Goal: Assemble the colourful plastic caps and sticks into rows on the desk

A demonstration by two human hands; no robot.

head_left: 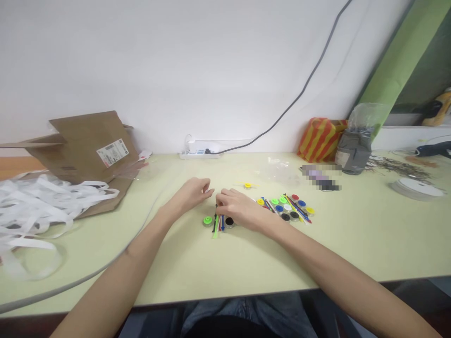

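Observation:
My right hand (237, 208) rests on the pale green table (197, 263), fingers pinched together on the tops of a small bunch of coloured plastic sticks (217, 225) in green, black, red and blue. My left hand (193, 192) hovers just left of it, fingers loosely curled, thumb and forefinger close together with nothing visible in them. A green round cap (207, 220) lies left of the sticks and a black cap (229, 221) lies right of them, under my right hand. A pile of coloured caps and sticks (287, 207) sits to the right. One yellow cap (247, 186) lies behind.
A heap of white strips (38, 206) and a brown paper bag (88, 150) fill the left. A white power strip (199, 151) with a grey cable sits at the wall. A striped bag (319, 138), a grey plastic bag (354, 148) and a white tape roll (416, 188) stand at right.

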